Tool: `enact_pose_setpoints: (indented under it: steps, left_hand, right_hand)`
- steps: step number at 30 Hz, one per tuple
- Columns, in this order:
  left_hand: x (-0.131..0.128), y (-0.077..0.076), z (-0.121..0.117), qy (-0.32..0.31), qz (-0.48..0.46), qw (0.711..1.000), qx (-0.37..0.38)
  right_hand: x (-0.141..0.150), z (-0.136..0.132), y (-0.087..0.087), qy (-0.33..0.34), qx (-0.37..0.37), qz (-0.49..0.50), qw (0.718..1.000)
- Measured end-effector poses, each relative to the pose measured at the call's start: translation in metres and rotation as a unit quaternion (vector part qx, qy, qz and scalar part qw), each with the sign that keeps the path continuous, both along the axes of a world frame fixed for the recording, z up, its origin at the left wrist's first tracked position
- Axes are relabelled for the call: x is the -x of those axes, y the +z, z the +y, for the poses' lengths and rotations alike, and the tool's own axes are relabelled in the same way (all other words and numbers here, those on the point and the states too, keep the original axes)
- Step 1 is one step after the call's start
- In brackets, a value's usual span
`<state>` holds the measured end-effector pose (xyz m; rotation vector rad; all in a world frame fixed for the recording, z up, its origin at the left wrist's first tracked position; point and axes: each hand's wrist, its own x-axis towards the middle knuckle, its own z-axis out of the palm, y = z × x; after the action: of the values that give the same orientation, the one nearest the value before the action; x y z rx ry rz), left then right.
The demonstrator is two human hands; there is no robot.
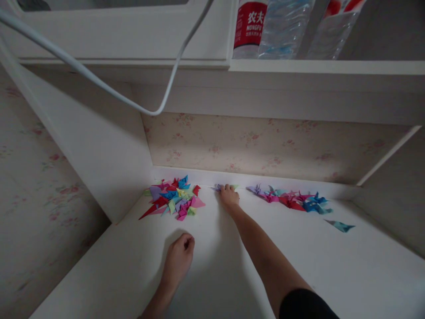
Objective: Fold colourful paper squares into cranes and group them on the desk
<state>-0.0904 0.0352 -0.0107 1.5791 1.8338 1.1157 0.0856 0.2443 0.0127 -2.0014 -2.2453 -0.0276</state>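
Observation:
My right hand (229,197) reaches to the back of the white desk, its fingers bent down on small folded paper. A lavender paper crane (217,188) sticks out at the left of the fingers, and a pale green paper tip (235,186) shows to their right. The fingertips themselves are partly hidden. Nearer to me, my left hand (181,254) is curled into a loose fist above the desk, with nothing visible in it. Beyond it lies a heap of colourful folded paper cranes (177,197). To the right, a row of paper cranes (292,200) runs along the back.
A single teal paper crane (341,226) lies apart at the right on the desk (212,283). Overhead, a shelf (325,66) holds plastic water bottles (250,26). A white cable (109,90) hangs across the upper left. Side panel (89,133) and papered wall close off the left.

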Motion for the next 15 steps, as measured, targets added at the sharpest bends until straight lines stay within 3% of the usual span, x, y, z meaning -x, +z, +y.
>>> enact_pose_setpoints:
  steps: [9,15]
  left_hand:
    - [0.000,-0.002,0.000,-0.004,0.019,1.000,0.006]
    - [0.000,-0.005,0.000,-0.005,0.039,0.999,-0.005]
  right_hand:
    - [-0.014,-0.017,0.010,0.032,0.001,0.008,0.999]
    - [0.017,-0.018,0.030,0.046,0.001,0.060,0.997]
